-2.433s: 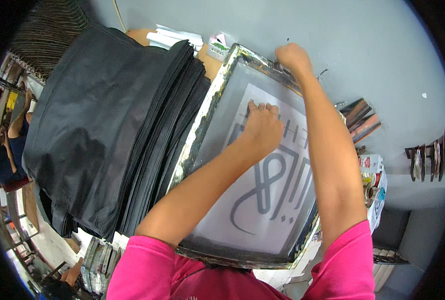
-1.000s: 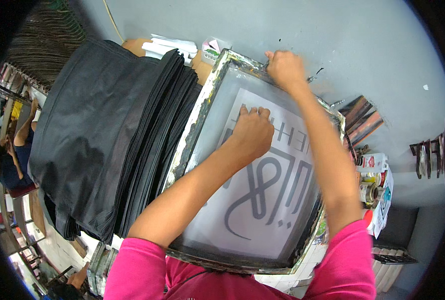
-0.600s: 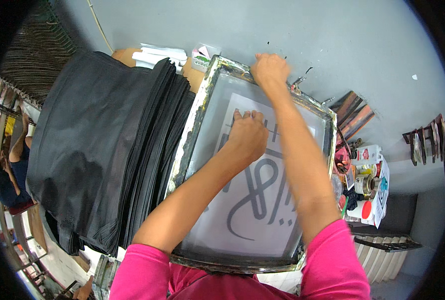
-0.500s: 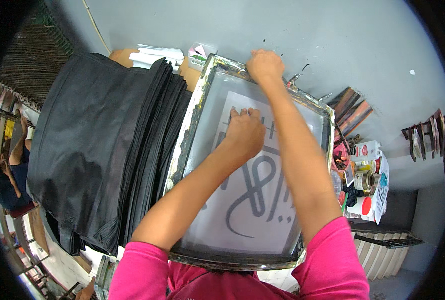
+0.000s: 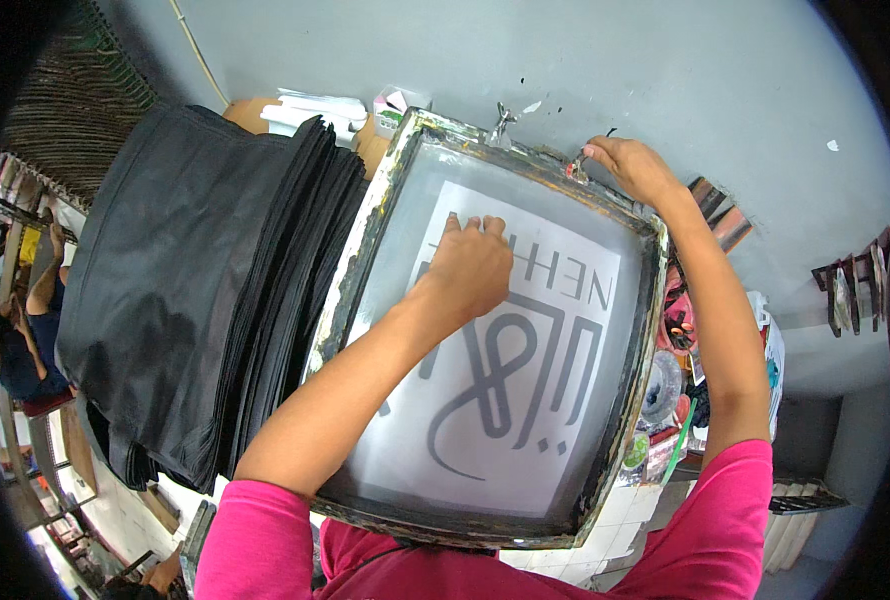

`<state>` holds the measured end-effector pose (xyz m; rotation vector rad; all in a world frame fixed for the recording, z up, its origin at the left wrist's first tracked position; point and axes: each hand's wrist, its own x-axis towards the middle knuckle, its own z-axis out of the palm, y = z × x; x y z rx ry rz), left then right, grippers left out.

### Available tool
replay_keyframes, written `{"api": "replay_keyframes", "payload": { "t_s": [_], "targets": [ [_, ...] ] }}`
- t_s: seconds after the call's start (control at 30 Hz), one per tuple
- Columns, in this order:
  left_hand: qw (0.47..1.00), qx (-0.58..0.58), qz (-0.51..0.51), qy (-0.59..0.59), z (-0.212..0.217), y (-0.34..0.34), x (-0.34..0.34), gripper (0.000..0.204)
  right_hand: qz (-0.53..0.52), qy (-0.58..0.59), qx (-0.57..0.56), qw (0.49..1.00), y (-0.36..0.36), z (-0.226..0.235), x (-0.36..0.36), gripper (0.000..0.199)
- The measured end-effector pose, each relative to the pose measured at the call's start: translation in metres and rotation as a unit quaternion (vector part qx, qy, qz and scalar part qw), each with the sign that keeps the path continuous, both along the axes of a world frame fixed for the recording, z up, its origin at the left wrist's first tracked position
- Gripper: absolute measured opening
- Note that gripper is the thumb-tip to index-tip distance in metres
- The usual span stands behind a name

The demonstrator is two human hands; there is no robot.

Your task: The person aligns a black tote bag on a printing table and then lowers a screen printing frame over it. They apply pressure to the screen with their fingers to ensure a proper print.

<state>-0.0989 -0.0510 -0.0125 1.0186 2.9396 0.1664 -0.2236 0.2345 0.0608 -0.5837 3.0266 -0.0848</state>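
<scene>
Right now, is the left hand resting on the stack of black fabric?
No: the left hand presses on the mesh inside the screen frame, beside the black fabric stack.

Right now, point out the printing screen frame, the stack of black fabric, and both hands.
printing screen frame (image 5: 350, 262), head view, left rail
stack of black fabric (image 5: 190, 290), head view, top sheet
left hand (image 5: 475, 268), head view, back of hand
right hand (image 5: 630, 168), head view, back of hand

Since the earliest picture we have slid our left hand (image 5: 473, 268) from the middle of the screen frame (image 5: 350, 262) toward its far edge at twelve o'clock. Our right hand (image 5: 633, 168) has shifted along the far rail, now gripping near the one o'clock corner.
</scene>
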Motion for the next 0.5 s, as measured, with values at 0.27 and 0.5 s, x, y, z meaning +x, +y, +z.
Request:
{"api": "replay_keyframes", "payload": {
  "t_s": [0.27,0.5],
  "targets": [
    [1.0,-0.027,-0.002,-0.004,-0.001,0.0,0.002,0.041,-0.052,0.008,0.076,0.996,-0.016,-0.006,0.004,0.049],
    [1.0,-0.019,-0.006,-0.009,-0.003,0.0,0.001,0.043,-0.116,0.036,0.062,0.991,-0.027,-0.018,0.012,0.05]
  ]
}}
